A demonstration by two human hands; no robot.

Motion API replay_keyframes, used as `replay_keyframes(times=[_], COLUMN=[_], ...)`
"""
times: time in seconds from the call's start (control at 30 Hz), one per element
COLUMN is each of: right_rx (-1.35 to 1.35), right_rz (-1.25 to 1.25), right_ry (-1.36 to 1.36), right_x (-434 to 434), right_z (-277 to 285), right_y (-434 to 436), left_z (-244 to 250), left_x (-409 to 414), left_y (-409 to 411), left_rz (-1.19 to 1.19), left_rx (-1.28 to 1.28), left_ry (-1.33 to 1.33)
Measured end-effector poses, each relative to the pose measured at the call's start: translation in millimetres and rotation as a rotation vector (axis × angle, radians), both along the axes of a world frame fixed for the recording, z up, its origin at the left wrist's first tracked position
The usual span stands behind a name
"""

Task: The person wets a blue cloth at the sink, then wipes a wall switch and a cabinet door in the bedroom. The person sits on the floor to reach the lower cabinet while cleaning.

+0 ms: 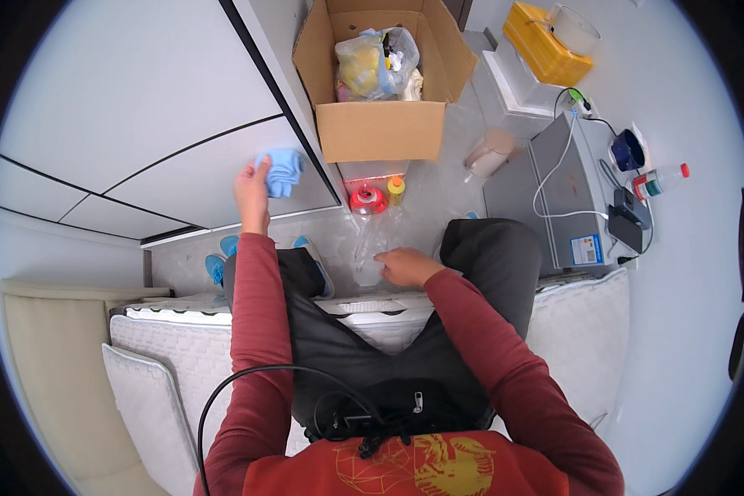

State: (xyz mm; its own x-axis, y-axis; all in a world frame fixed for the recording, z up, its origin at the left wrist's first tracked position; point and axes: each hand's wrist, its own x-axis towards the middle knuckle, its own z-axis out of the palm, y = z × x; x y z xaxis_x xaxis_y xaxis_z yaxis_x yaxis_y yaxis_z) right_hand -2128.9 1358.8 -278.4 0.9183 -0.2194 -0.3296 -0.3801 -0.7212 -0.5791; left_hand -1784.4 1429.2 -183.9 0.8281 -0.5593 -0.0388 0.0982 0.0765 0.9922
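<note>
My left hand (253, 192) grips a folded light-blue cloth (283, 172) between thumb and fingers. The cloth is in front of a white cabinet door (223, 170); whether it touches the door I cannot tell. Between my knees is my right hand (407, 266), index finger pointing left and the others curled. Its fingertip overlaps some clear plastic (367, 260), perhaps a bag, above the floor; whether the fingers hold it is unclear. Just beyond stand a red container (367, 199) and a small yellow bottle (395, 190).
An open cardboard box (381, 131) holding plastic bags stands ahead. To the right are a pinkish jug (491, 152), a grey mini fridge (561, 186) with cables on it, and a yellow box (542, 46). Blue shoes (215, 268) lie at left. I sit on a white mattress (586, 328).
</note>
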Motion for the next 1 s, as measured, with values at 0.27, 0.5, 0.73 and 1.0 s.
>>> replay_keyframes(times=[0.27,0.5,0.73,1.0], right_rx=[0.015,0.019,-0.006,0.01], right_rz=[0.022,0.026,0.019,0.041], right_ry=[-0.008,-0.039,0.015,0.0], right_x=[12.7,6.8,5.6,8.4], right_z=[10.8,-7.6,5.6,0.8], right_y=[6.1,2.3,1.3,2.5], left_z=[16.2,-13.0,28.1,3.1], left_x=[4.4,-0.8,-28.4,-20.6], left_y=[17.1,1.0,-4.4,-1.5], left_rz=[0.398,-0.055,0.226,0.025], left_rx=[-0.01,0.247,-0.256,0.246], left_ry=[-0.482,-0.097,-0.425,-0.377])
